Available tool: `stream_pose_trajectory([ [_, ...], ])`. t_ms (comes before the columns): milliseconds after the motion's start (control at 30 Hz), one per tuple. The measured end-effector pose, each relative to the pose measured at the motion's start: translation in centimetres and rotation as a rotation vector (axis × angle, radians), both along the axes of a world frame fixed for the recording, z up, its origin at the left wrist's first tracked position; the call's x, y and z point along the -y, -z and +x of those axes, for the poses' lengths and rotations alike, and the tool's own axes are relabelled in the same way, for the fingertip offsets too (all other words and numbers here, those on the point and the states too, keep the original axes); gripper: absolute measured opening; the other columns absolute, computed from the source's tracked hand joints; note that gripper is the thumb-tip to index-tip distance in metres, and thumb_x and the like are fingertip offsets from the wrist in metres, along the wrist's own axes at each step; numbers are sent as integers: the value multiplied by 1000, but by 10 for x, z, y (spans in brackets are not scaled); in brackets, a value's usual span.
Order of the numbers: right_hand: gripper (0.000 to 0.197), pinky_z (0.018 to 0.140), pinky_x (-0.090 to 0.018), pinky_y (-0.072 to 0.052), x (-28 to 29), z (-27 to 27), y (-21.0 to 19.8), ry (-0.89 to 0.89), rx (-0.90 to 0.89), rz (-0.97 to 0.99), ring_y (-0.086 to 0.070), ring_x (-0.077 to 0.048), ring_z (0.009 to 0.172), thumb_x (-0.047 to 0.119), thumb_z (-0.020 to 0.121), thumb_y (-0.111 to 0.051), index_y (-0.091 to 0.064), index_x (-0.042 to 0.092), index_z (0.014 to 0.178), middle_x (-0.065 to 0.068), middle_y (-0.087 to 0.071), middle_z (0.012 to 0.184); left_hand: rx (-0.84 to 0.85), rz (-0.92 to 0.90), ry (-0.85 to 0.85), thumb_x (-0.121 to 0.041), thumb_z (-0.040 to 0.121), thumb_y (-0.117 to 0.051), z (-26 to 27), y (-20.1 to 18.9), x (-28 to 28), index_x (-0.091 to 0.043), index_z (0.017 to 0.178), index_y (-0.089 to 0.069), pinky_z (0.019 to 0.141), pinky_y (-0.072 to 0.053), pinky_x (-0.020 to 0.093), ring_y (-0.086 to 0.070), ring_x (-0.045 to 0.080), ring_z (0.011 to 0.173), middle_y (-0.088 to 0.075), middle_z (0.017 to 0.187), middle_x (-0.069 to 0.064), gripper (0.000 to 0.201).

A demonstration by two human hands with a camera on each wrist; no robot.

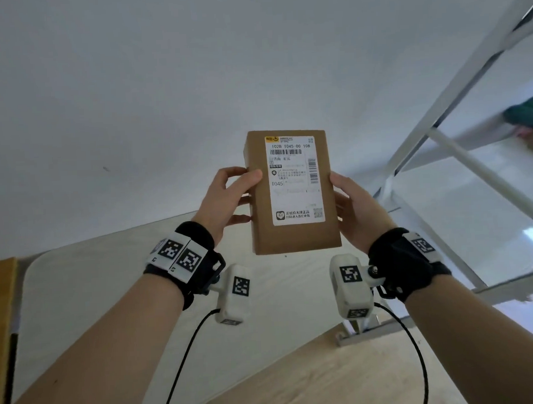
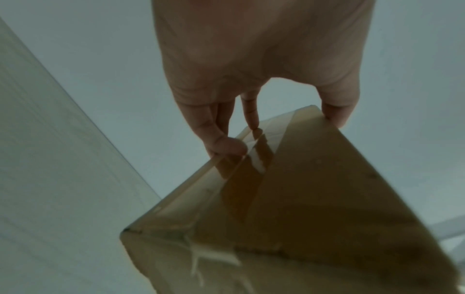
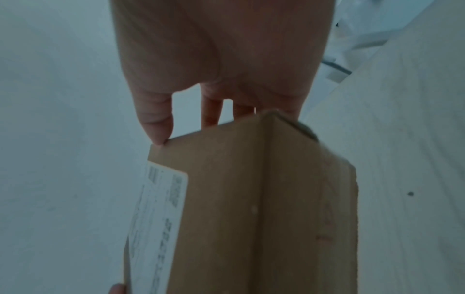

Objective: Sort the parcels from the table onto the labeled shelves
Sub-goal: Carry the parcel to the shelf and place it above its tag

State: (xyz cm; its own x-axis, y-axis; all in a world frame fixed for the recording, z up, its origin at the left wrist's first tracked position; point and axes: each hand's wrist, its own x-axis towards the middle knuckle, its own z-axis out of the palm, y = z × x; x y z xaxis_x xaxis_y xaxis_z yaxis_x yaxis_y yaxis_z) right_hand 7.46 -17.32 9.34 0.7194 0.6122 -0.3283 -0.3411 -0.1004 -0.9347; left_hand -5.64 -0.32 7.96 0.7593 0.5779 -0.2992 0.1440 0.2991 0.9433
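Note:
A brown cardboard parcel [image 1: 262, 232] with a white shipping label [image 1: 295, 182] reading T045 is held upright in the air, above the white table [image 1: 79, 286]. My left hand [image 1: 228, 200] grips its left edge, thumb on the front face and fingers behind. My right hand [image 1: 355, 207] grips the right edge the same way. In the left wrist view the left hand's fingertips [image 2: 226, 145] press the parcel [image 2: 302, 208], whose seam is taped. The right wrist view shows the right hand's thumb [image 3: 156, 127] on the corner of the parcel [image 3: 264, 199].
A white metal shelf rack [image 1: 456, 102] stands at the right, with a green item [image 1: 527, 111] on one of its shelves. A white wall fills the background. A wooden piece [image 1: 1, 320] sits at the table's left edge. Light wood floor [image 1: 328, 382] lies below.

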Motion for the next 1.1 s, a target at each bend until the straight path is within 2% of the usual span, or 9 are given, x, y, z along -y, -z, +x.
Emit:
stream_pose_trajectory([
  [133, 32, 62, -23, -44, 57, 7, -6, 52, 19, 33, -60, -9, 75, 34, 93, -51, -66, 27, 120, 6, -69, 90, 20, 37, 30, -43, 85, -61, 15, -10, 52, -27, 115, -50, 63, -49, 27, -63, 14, 98, -66, 116, 2, 35],
  [267, 24, 62, -22, -44, 133, 10, -12, 94, 16, 95, -61, -5, 72, 33, 93, -50, -68, 33, 108, 10, -70, 89, 64, 68, 51, -45, 86, -59, 31, -23, 122, -29, 111, -52, 76, -52, 35, -62, 16, 102, -66, 112, -3, 32],
  [467, 22, 64, -24, -42, 264, 10, -23, 223, 28, 159, -57, -11, 73, 34, 94, -49, -69, 29, 103, 9, -69, 79, 141, 140, 143, -42, 85, -61, 53, -42, 246, -27, 113, -50, 63, -51, 29, -60, 15, 95, -64, 110, 2, 34],
  [633, 26, 89, -38, -45, 380, 10, -34, 354, 54, 197, -59, -20, 94, 37, 92, -51, -68, 26, 109, 5, -71, 91, 215, 180, 285, -37, 88, -60, 72, -56, 353, -24, 117, -45, 59, -51, 26, -60, 12, 89, -65, 106, 0, 36],
  [700, 32, 108, -50, -39, 425, 11, -37, 424, 48, 198, -58, -27, 111, 42, 88, -54, -70, 24, 109, -1, -71, 110, 237, 200, 350, -36, 88, -61, 81, -62, 397, -25, 116, -44, 55, -51, 22, -60, 11, 91, -64, 105, -2, 35],
  [800, 45, 113, -53, -30, 487, 11, -44, 539, 49, 221, -57, -29, 116, 46, 87, -54, -66, 21, 122, -9, -63, 132, 275, 237, 452, -37, 87, -62, 99, -74, 459, -26, 117, -43, 57, -52, 23, -61, 13, 93, -64, 114, 3, 38],
  [900, 33, 110, -49, -36, 540, 14, -51, 615, 93, 258, -58, -23, 108, 42, 90, -52, -68, 24, 113, -2, -70, 109, 313, 272, 505, -37, 87, -62, 120, -90, 511, -24, 116, -46, 63, -52, 30, -60, 10, 82, -63, 104, -2, 35],
  [1033, 33, 86, -37, -47, 590, 27, -62, 706, 156, 314, -57, -19, 94, 41, 92, -51, -67, 26, 117, 7, -68, 87, 357, 352, 561, -44, 79, -63, 151, -110, 564, -25, 117, -51, 82, -57, 42, -61, 14, 109, -62, 120, -3, 45],
  [1100, 31, 92, -39, -47, 607, 40, -69, 765, 167, 329, -57, -19, 96, 41, 91, -52, -68, 27, 113, 8, -69, 89, 373, 378, 578, -45, 80, -63, 168, -119, 585, -26, 118, -52, 88, -56, 47, -59, 16, 116, -60, 125, -2, 45],
])
